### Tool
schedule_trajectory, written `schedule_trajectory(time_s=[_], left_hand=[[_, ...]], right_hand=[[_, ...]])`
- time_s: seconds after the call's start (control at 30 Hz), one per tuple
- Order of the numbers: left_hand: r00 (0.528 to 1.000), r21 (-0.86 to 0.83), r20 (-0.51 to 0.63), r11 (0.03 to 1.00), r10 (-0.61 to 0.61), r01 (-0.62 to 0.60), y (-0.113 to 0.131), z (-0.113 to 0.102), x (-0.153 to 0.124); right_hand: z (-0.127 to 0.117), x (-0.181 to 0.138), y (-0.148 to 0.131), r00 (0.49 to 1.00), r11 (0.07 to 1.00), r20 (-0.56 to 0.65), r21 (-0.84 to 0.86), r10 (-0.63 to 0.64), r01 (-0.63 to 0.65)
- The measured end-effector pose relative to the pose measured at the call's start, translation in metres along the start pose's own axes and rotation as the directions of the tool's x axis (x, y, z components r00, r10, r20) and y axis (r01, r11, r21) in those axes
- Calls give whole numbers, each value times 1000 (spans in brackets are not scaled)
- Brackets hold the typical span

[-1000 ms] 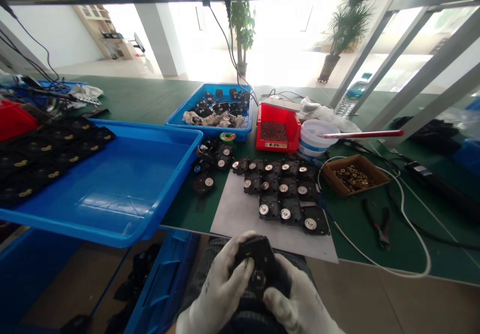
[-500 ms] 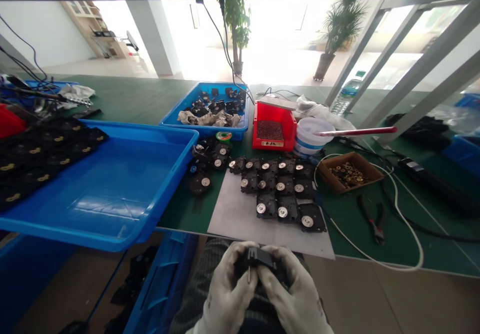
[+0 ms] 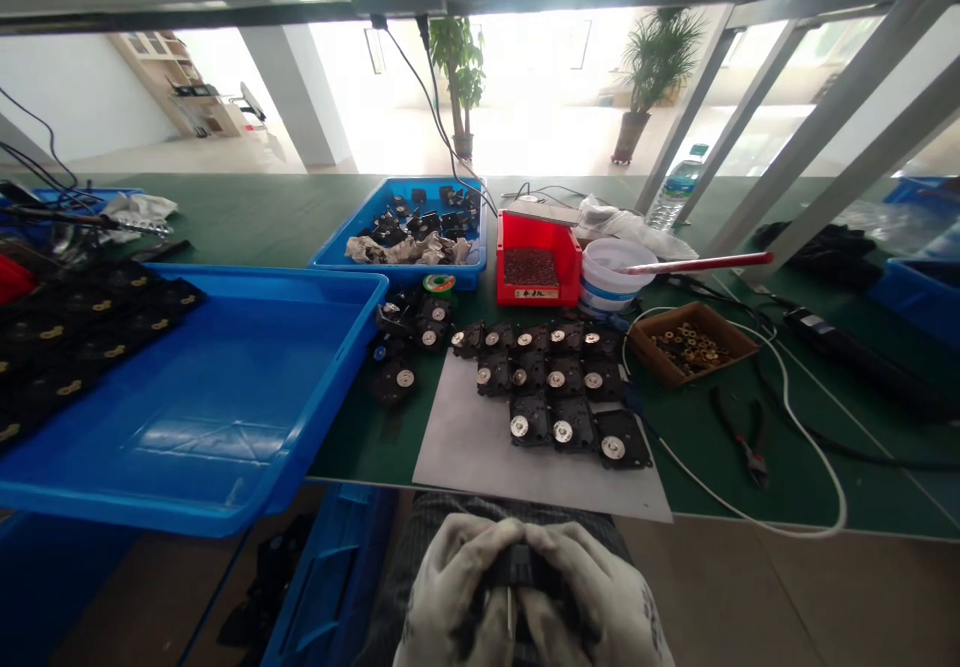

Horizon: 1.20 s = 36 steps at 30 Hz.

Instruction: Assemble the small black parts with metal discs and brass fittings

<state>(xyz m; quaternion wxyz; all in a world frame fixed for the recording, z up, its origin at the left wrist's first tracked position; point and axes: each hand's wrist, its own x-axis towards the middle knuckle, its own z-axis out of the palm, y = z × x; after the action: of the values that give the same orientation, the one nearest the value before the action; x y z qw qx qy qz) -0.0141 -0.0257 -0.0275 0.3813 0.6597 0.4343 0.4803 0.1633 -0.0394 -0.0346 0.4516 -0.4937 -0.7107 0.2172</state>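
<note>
My left hand [image 3: 454,587] and my right hand [image 3: 589,592], both in white gloves, close around a small black plastic part [image 3: 519,565] above my lap. A thin metal pin [image 3: 510,612] points down from it between my thumbs. My fingers cover most of the part, so its full shape is hidden. Just beyond my hands, several black modules with silver discs [image 3: 562,432] stand in rows on a white sheet [image 3: 457,447] at the bench's front edge. More such modules [image 3: 405,379] lie loosely to the left of the sheet.
A large blue tray [image 3: 225,487] overhangs the bench at left. Behind are a blue bin [image 3: 405,269], a red bin [image 3: 536,294] of small brown pieces and a white tub [image 3: 615,257]. Right are a cardboard box [image 3: 679,372] of brass-coloured parts, cutting pliers [image 3: 742,437] and a white cable [image 3: 840,467].
My hands have moved slightly lower and drawn together over the black part, turning it so its end faces me. The camera view has tilted up a little.
</note>
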Motion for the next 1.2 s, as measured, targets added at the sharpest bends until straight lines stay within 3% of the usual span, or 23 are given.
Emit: schedule_trajectory(time_s=[0.13,0.23,0.3,0.37,0.47,0.53,0.6,0.63,0.7,0.77,0.83,1.07,1.2], left_hand=[[999,-47,34,998,-31,33,3,-2,6],[985,-67,69,985,-156,160,3,-5,11],[944,-101,105,941,-313,323,5,-5,15],[877,-158,167,866,-450,474,8,-5,19],[813,-217,280,792,-510,571,16,-4,27],[791,-199,322,780,-519,593,20,-3,32],[776,-176,321,771,-542,611,23,-3,36],[770,-172,314,765,-555,621,24,-3,37],[759,-179,303,748,-576,640,24,-4,38],[756,-193,292,738,-586,647,23,-4,38],[769,-222,279,741,-575,634,22,-4,37],[781,-368,304,689,-545,624,16,-7,35],[829,-381,259,736,-496,559,15,-10,32]], right_hand=[[0,3,-6,999,983,-9,-181,-37,35],[-2,16,-15,998,984,-8,-169,59,-59],[-6,27,-19,978,978,62,-73,198,-194],[-12,35,-19,921,933,154,-2,357,-361],[-30,41,-13,853,872,218,17,474,-489],[-49,44,-4,857,866,135,-30,498,-499],[-73,53,11,843,830,-74,-146,533,-538],[-86,60,21,819,790,-186,-220,542,-573],[-110,76,43,775,651,-248,-429,581,-626],[-126,93,64,743,487,-215,-636,634,-599],[-131,106,81,732,433,-183,-704,656,-564],[-121,115,107,755,422,-118,-769,644,-481],[-126,108,100,798,432,-131,-783,588,-447]])
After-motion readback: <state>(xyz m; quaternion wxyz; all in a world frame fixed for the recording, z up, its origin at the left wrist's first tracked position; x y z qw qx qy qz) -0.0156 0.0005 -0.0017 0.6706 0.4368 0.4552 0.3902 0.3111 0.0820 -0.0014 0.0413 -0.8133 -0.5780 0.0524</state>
